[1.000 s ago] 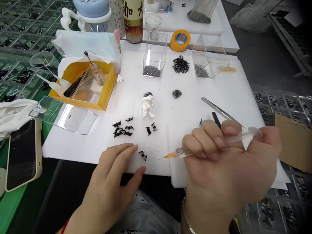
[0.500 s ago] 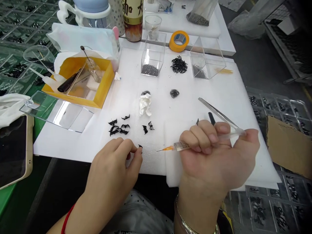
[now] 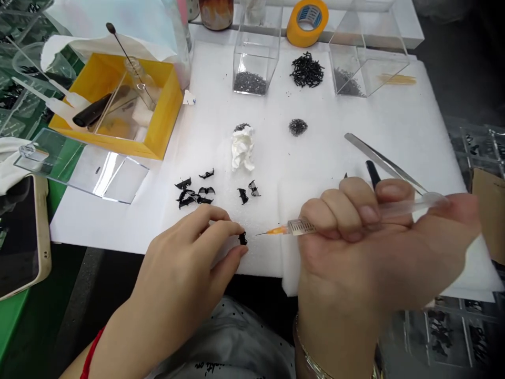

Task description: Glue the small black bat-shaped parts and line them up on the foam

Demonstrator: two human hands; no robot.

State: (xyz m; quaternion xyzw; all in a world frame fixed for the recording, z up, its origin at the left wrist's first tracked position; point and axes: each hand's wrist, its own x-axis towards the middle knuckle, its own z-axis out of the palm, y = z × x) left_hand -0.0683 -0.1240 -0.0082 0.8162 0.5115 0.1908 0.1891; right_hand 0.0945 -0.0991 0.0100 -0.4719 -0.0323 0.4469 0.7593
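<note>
My left hand (image 3: 185, 258) rests on the white foam sheet (image 3: 414, 121), with a small black piece (image 3: 242, 238) pinched between its thumb and index fingertips. My right hand (image 3: 355, 247) grips a translucent syringe (image 3: 302, 227) in its fist, and the orange-hubbed needle points left, a little short of that piece. Just beyond the right fingers lie steel tweezers (image 3: 381, 160) and a black-handled tool (image 3: 373, 173). Further black pieces lie on the foam in a cluster (image 3: 193, 193) and a pair (image 3: 248, 193), beside a crumpled tissue (image 3: 242, 148).
Two transparent boxes of tiny black parts (image 3: 249, 68) (image 3: 355, 73) stand at the foam's far edge, with a loose black pile (image 3: 306, 70) between them. A yellow tray (image 3: 161, 113) sits left, near an acrylic sheet (image 3: 79, 168) and a phone (image 3: 19, 237). Masking tape (image 3: 307, 22) lies beyond.
My left fingers have closed on the black piece and carried it right, toward the needle. The right hand still holds the syringe, and the whole view has shifted as my head moved.
</note>
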